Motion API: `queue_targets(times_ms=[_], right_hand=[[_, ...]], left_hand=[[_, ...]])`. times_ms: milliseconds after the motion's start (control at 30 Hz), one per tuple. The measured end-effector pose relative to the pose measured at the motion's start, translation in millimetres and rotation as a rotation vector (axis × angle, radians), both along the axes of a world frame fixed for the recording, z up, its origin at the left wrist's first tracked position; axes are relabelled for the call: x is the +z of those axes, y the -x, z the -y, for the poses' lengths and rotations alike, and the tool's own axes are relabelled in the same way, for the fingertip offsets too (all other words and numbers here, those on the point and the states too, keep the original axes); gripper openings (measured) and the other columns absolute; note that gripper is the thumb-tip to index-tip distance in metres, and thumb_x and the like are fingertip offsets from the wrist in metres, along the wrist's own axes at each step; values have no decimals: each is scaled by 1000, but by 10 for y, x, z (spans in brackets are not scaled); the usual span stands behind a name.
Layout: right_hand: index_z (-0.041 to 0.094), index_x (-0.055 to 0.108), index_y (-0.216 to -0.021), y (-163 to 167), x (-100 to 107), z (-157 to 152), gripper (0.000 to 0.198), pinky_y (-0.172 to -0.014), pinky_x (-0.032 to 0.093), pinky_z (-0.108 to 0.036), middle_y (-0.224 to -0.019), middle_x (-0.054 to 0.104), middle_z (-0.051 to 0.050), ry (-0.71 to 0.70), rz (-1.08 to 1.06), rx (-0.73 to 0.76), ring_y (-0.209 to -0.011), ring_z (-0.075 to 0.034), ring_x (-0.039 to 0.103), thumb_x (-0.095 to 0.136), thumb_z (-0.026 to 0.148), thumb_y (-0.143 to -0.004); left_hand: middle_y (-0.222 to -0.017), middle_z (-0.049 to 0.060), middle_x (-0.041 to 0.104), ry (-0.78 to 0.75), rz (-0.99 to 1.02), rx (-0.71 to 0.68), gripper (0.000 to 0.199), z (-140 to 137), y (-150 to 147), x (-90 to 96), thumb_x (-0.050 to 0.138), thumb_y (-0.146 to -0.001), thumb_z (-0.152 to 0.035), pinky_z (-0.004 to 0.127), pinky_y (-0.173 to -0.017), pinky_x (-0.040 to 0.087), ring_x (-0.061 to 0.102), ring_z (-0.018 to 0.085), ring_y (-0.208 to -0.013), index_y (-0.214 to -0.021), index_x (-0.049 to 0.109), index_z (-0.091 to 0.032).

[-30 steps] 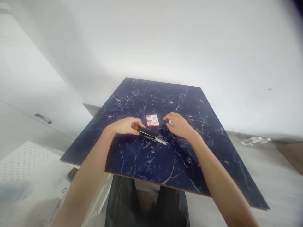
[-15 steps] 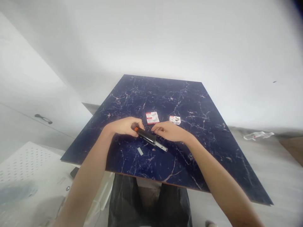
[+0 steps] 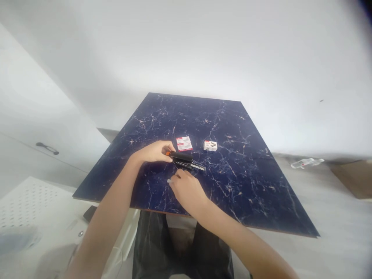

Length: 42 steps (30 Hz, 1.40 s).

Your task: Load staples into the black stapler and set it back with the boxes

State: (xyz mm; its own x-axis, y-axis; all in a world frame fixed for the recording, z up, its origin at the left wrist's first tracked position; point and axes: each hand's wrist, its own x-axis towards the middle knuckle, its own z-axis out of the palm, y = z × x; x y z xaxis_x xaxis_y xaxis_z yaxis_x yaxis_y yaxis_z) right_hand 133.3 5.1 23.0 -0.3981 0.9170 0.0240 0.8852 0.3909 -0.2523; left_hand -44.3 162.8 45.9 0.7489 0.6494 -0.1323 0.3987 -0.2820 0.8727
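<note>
My left hand grips the orange-tipped rear end of a black stapler. The stapler lies over the table with its silver magazine sticking out at the front, to the right. Just below it, my right hand has its fingers closed on a small pale strip of staples. Only one end of that strip shows; the fingers hide the rest. Behind the stapler is a red-and-white staple box, and a smaller white box with a stapler picture stands to its right.
The dark blue marbled table ends at a white wall behind. At left are a white perforated surface and a door handle. A clear plastic item and a brown cardboard box lie beyond the table's right edge.
My right hand has moved from behind the stapler to its near side and closed on the staple strip. The stapler has turned closer to level, its front end swinging away from me.
</note>
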Motion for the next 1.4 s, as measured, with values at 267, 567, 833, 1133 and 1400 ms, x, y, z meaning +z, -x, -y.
queue_targets(times_ms=[267, 567, 833, 1133, 1400], right_hand=[[23, 69, -89, -746, -19, -59, 13, -70, 49, -28, -82, 73, 0, -37, -206, -105, -72, -18, 68, 61, 17, -97], [23, 78, -108, -1029, -185, 31, 28, -99, 58, -36, -119, 77, -7, -133, -196, 134, -106, -23, 74, 51, 16, -103], [27, 78, -98, -1230, 67, -245, 16, -90, 57, -36, -102, 79, -3, -148, -300, -29, -97, -22, 71, 64, 21, -95], [28, 79, -96, -1361, 68, -642, 14, -91, 55, -35, -103, 79, 0, -98, -357, -76, -94, -21, 72, 66, 25, -93], [28, 80, -94, -1372, 61, -647, 14, -88, 56, -32, -101, 80, 2, -46, -327, -80, -88, -19, 73, 66, 25, -93]], left_hand=[[-107, 6, 75, -73, 13, 107, 35, -1, -73, -69, 82, -75, -33, 36, -86, 51, 71, 24, -97, -103, 65, -21], [-108, 6, 75, -66, -6, 125, 38, -2, -91, -73, 82, -75, -36, 38, -86, 52, 72, 25, -98, -106, 65, -21], [-108, 6, 75, -48, 14, 127, 40, -13, -85, -100, 83, -75, -38, 38, -86, 52, 71, 25, -98, -107, 64, -21], [-110, 6, 74, -44, 1, 132, 38, -19, -86, -100, 83, -75, -35, 37, -86, 52, 72, 24, -98, -105, 65, -22], [-113, 7, 74, -26, 12, 127, 37, -16, -85, -104, 83, -76, -34, 38, -87, 52, 71, 25, -100, -106, 64, -23]])
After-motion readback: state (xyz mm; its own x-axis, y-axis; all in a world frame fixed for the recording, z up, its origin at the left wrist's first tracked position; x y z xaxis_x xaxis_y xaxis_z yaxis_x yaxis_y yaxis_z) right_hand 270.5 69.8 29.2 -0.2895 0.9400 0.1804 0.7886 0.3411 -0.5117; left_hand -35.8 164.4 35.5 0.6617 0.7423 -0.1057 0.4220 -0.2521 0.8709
